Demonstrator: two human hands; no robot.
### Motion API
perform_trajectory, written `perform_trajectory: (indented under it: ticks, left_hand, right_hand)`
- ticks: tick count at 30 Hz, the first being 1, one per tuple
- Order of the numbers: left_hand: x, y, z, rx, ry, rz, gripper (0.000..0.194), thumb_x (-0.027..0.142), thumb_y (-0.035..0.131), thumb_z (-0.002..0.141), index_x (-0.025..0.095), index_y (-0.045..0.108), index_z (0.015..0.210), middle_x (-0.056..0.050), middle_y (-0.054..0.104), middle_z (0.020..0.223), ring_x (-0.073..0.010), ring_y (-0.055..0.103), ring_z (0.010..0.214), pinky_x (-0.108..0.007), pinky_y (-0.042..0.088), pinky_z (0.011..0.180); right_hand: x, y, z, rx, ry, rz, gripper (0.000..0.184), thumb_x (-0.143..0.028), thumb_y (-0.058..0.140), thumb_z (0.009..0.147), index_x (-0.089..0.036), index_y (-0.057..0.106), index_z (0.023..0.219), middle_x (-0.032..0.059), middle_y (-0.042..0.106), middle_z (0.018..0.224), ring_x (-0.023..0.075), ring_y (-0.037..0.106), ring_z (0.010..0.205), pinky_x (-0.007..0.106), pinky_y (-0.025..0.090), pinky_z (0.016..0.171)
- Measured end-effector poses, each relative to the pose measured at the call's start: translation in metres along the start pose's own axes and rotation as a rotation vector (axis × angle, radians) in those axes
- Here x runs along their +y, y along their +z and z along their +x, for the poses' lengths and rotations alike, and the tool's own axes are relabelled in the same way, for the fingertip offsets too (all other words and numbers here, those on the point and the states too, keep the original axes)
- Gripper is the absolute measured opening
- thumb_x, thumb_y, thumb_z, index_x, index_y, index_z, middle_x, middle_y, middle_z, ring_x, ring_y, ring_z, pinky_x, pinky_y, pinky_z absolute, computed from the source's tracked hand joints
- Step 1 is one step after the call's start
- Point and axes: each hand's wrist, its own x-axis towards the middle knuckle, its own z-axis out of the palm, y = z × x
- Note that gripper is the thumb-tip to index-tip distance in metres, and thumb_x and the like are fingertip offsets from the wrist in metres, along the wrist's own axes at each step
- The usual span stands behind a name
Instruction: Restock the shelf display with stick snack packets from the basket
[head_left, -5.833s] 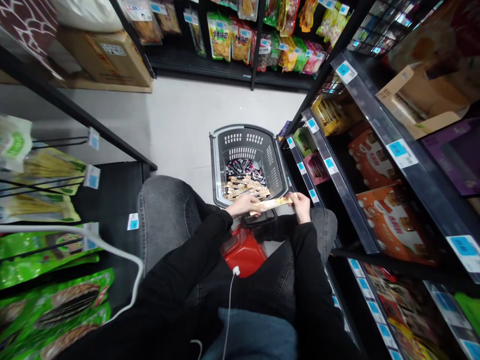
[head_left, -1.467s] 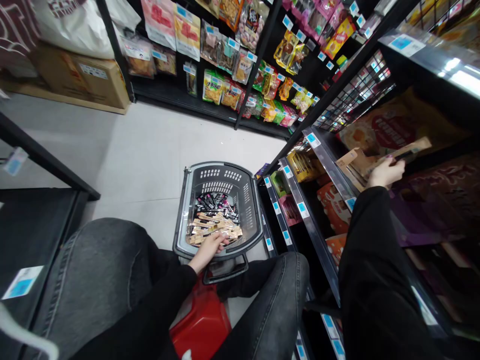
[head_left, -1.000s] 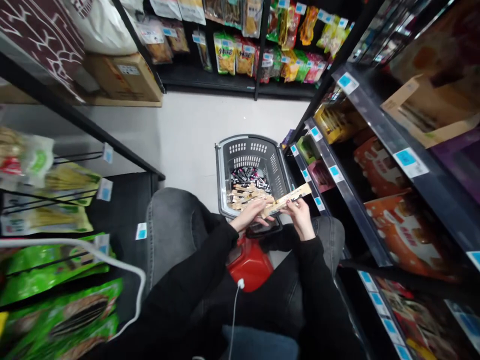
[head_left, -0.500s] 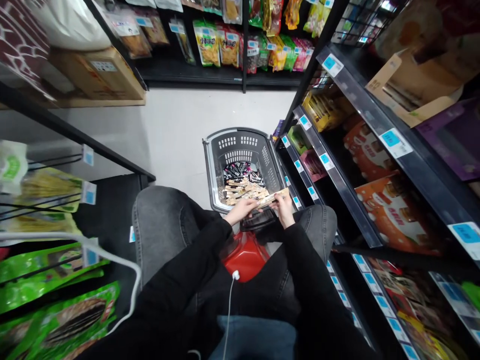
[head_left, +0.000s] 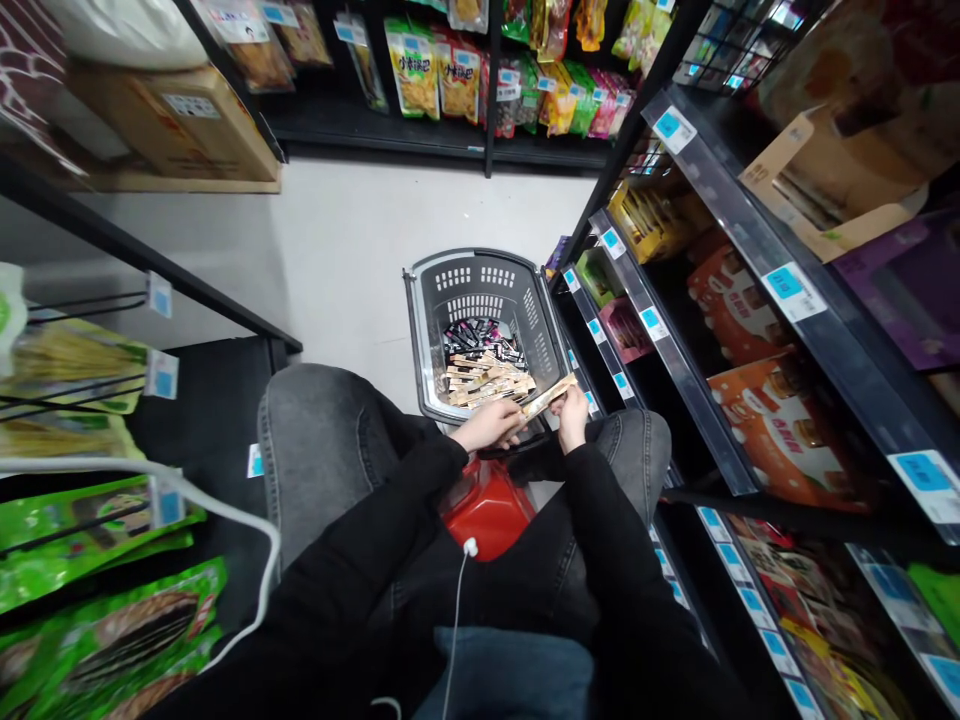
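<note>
Between my two hands, over the near right rim of the dark grey shopping basket (head_left: 489,278), is a long, narrow, tan packet (head_left: 550,396), tilted up to the right. My left hand (head_left: 491,424) is closed at its lower left end. The fingers of my right hand (head_left: 571,414) pinch the upper right end. Inside the basket lie many similar tan packets (head_left: 480,382) in a loose pile, with black and pink packets (head_left: 480,336) behind them. The print on the held packet is too small to read.
A red object (head_left: 489,512) sits between my legs, with a white cable (head_left: 459,610) in front of it. Shelves with price tags and orange boxes (head_left: 784,430) stand close on the right. Green snack bags (head_left: 150,625) hang on the left. A cardboard box (head_left: 187,125) is at the far left.
The view has shifted slightly. Both hands keep hold of the tan packet, which now slants a little more steeply, and the right fingers have curled in.
</note>
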Motion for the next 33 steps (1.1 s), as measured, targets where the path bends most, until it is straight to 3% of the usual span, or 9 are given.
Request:
perform_trajectory:
  ticks: [5, 10, 16, 21, 24, 29, 33]
  left_hand:
    - [0.001, 0.012, -0.005, -0.114, -0.035, -0.078, 0.021, 0.035, 0.056, 0.076, 0.017, 0.051, 0.086, -0.003, 0.065, 0.070, -0.0136, 0.062, 0.048, -0.018, 0.046, 0.038]
    - [0.003, 0.014, -0.006, -0.032, -0.020, 0.059, 0.024, 0.042, 0.048, 0.080, 0.018, 0.047, 0.080, 0.002, 0.058, 0.060, -0.0087, 0.053, 0.036, -0.017, 0.042, 0.033]
    - [-0.002, 0.011, -0.004, 0.062, 0.070, 0.248, 0.033, 0.047, 0.034, 0.086, 0.017, 0.048, 0.079, 0.001, 0.055, 0.057, -0.0102, 0.052, 0.036, -0.020, 0.040, 0.035]
    - [-0.007, 0.008, 0.000, 0.232, 0.279, 0.562, 0.029, 0.036, 0.038, 0.087, 0.016, 0.055, 0.075, -0.004, 0.060, 0.065, -0.0164, 0.059, 0.063, -0.028, 0.046, 0.064]
    - [-0.009, 0.006, 0.000, 0.285, 0.302, 0.580, 0.027, 0.034, 0.037, 0.087, 0.016, 0.057, 0.085, -0.005, 0.062, 0.070, -0.0191, 0.060, 0.072, -0.030, 0.044, 0.073]
    - [-0.007, 0.004, 0.001, 0.384, 0.296, 0.464, 0.023, 0.037, 0.045, 0.084, 0.019, 0.059, 0.081, -0.006, 0.062, 0.071, -0.0207, 0.059, 0.074, -0.029, 0.043, 0.074]
    - [0.000, -0.001, 0.003, 0.512, 0.258, 0.314, 0.022, 0.038, 0.057, 0.076, 0.017, 0.061, 0.081, -0.004, 0.063, 0.072, -0.0191, 0.058, 0.070, -0.029, 0.045, 0.070]
  right_hand:
    - [-0.002, -0.001, 0.001, 0.060, 0.039, 0.020, 0.024, -0.040, 0.043, 0.079, -0.017, 0.048, 0.079, -0.0089, 0.041, 0.045, 0.0083, 0.041, 0.038, 0.019, 0.032, 0.041]
    - [-0.011, 0.004, -0.005, -0.023, 0.054, 0.165, 0.018, -0.031, 0.052, 0.071, -0.018, 0.046, 0.081, -0.0101, 0.040, 0.050, 0.0066, 0.042, 0.042, 0.018, 0.034, 0.044]
    - [-0.013, 0.010, -0.015, -0.214, 0.089, 0.300, 0.039, -0.020, 0.061, 0.057, -0.019, 0.042, 0.091, -0.0048, 0.055, 0.072, 0.0092, 0.055, 0.060, 0.022, 0.045, 0.057]
    - [-0.005, 0.019, -0.021, -0.269, 0.160, 0.325, 0.047, -0.015, 0.065, 0.051, -0.020, 0.040, 0.091, -0.0025, 0.061, 0.078, 0.0129, 0.061, 0.072, 0.029, 0.049, 0.072]
    - [-0.003, 0.023, -0.024, -0.283, 0.171, 0.344, 0.049, -0.015, 0.067, 0.051, -0.020, 0.041, 0.093, -0.0002, 0.063, 0.082, 0.0136, 0.063, 0.074, 0.031, 0.049, 0.077]
    - [-0.011, 0.026, -0.031, -0.284, 0.033, 0.133, 0.040, -0.019, 0.060, 0.064, -0.016, 0.049, 0.102, 0.0046, 0.064, 0.086, 0.0147, 0.063, 0.078, 0.031, 0.050, 0.078]
    - [-0.026, 0.024, -0.042, -0.359, -0.296, -0.319, 0.035, -0.020, 0.048, 0.077, -0.017, 0.056, 0.111, 0.0080, 0.063, 0.098, 0.0176, 0.060, 0.090, 0.035, 0.048, 0.084]
